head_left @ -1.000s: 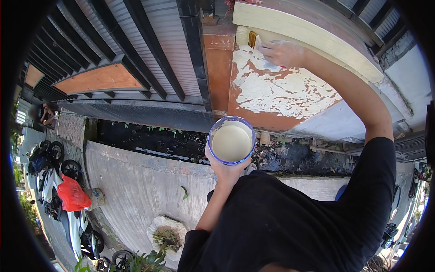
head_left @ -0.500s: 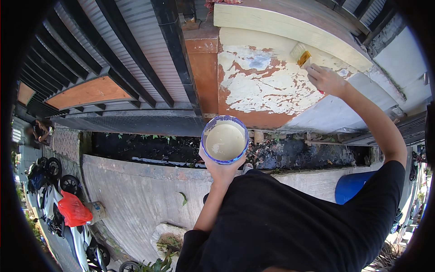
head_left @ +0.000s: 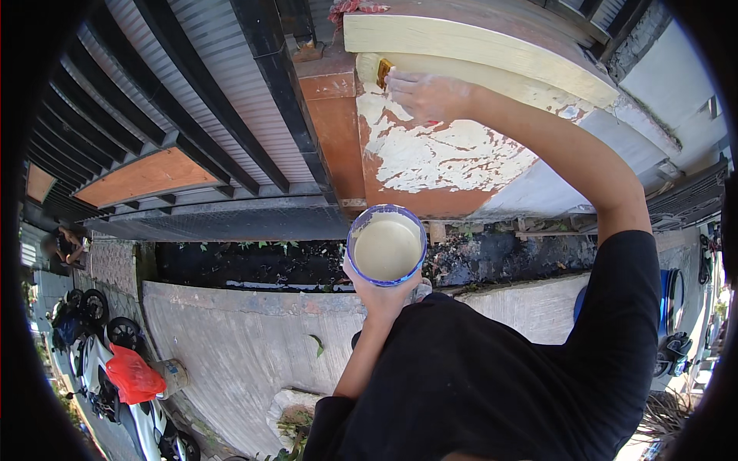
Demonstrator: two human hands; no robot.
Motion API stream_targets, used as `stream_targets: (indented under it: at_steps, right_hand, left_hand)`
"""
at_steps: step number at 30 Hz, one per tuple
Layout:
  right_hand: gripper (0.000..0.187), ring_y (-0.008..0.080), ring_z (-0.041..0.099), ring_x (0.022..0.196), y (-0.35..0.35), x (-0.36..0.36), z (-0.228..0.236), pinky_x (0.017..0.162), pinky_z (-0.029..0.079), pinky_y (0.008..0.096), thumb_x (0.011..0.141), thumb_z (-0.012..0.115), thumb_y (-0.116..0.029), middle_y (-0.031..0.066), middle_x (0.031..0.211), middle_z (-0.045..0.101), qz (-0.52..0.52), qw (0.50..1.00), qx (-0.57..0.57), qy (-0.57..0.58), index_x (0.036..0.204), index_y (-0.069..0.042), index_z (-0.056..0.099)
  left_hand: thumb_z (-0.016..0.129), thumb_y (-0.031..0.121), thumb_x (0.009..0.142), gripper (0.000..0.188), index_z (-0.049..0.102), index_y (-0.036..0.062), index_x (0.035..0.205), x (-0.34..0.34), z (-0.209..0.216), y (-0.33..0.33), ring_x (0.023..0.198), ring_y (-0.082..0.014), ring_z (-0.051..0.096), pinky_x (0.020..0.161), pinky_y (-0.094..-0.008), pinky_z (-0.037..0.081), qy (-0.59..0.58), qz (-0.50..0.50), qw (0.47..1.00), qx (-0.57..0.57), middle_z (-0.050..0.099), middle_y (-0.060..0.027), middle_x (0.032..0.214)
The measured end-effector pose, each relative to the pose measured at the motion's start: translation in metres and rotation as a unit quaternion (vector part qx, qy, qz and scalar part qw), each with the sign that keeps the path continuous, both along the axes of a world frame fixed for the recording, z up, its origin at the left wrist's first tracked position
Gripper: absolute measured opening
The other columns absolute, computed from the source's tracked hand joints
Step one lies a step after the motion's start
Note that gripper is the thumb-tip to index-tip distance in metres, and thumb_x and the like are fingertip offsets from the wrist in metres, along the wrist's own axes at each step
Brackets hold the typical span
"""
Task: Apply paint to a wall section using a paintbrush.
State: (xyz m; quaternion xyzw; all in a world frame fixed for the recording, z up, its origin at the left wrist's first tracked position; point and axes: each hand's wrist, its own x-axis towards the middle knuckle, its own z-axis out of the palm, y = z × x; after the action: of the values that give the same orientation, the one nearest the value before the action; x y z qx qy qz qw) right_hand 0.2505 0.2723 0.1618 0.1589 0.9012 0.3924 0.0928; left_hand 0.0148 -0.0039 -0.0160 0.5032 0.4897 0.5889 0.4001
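My left hand (head_left: 377,296) is wrapped round the lower side of a blue-rimmed paint can (head_left: 387,245), held upright over the ditch. Cream paint partly fills the can. Up at the wall, my right hand (head_left: 421,96) grips a paintbrush (head_left: 383,73) whose bristles touch the wall near its left corner, just under the ledge. Most of the brush handle is hidden by my fingers. The wall (head_left: 450,157) has peeling white patches over reddish brown, with a smooth cream band along its top. Above it runs a cream-coloured ledge (head_left: 477,46).
A dark ditch (head_left: 231,257) lies between the wall and the concrete pavement (head_left: 246,338). Black metal bars (head_left: 269,77) stand left of the wall. Parked motorbikes (head_left: 100,369), a red plastic bag (head_left: 134,374) and a seated person (head_left: 71,247) are at the left. A blue barrel (head_left: 670,296) stands behind my right arm.
My right hand has moved the paintbrush left along the wall, from below the ledge's middle to the left corner. The paint can stays in my left hand, nearly in place.
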Motion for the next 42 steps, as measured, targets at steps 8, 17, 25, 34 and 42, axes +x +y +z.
stream_targets:
  at_steps: [8,17,25,34,42]
  right_hand:
    - [0.025,0.0332,0.055,0.138,-0.047,0.116,0.006,0.121,0.044,0.0395,0.081,0.067,-0.012,0.0151,0.127,0.066,-0.04,0.999,0.002,-0.012,0.1,0.003,0.075]
    - [0.024,0.0322,0.055,0.135,-0.071,0.012,0.0,0.12,0.046,0.04,0.079,0.067,-0.012,0.0147,0.123,0.065,0.025,0.999,-0.044,0.005,0.097,0.0,0.076]
    - [0.02,0.0282,0.048,0.143,0.012,-0.04,0.021,0.115,0.049,0.0336,0.084,0.068,-0.012,0.0106,0.133,0.061,0.094,0.995,-0.04,-0.006,0.101,-0.003,0.075]
    - [0.013,0.0249,0.052,0.139,-0.005,0.003,0.024,0.107,0.054,0.0338,0.087,0.066,-0.009,0.0098,0.133,0.063,-0.063,0.987,-0.145,0.015,0.098,-0.003,0.069]
    - [0.011,0.0239,0.055,0.133,0.012,-0.029,0.026,0.101,0.058,0.0339,0.086,0.067,-0.01,0.0082,0.124,0.061,0.013,0.992,-0.109,0.055,0.094,-0.004,0.069]
  left_hand:
    - [0.097,0.013,0.064,0.114,0.022,0.0023,0.149,-0.006,-0.001,0.004,0.134,-0.0277,0.052,0.113,-0.0441,0.042,0.016,-0.012,1.0,0.013,0.046,-0.0175,0.144]
    - [0.101,0.021,0.057,0.123,0.027,-0.0006,0.153,-0.002,-0.005,0.007,0.134,-0.0307,0.054,0.112,-0.0447,0.044,-0.046,0.013,0.999,0.002,0.047,-0.0188,0.146]
    - [0.103,0.024,0.054,0.127,0.028,-0.0001,0.153,0.003,-0.009,0.003,0.135,-0.0322,0.052,0.114,-0.0452,0.042,0.03,0.027,0.999,0.025,0.047,-0.019,0.146]
    - [0.104,0.026,0.055,0.127,0.029,-0.0005,0.153,-0.008,-0.004,-0.005,0.137,-0.0326,0.051,0.116,-0.0457,0.04,0.051,0.033,0.997,0.041,0.047,-0.019,0.147]
    - [0.103,0.025,0.055,0.126,0.029,-0.0018,0.153,0.004,-0.009,0.005,0.134,-0.0321,0.053,0.115,-0.0452,0.042,-0.018,0.031,0.999,0.025,0.048,-0.0197,0.145]
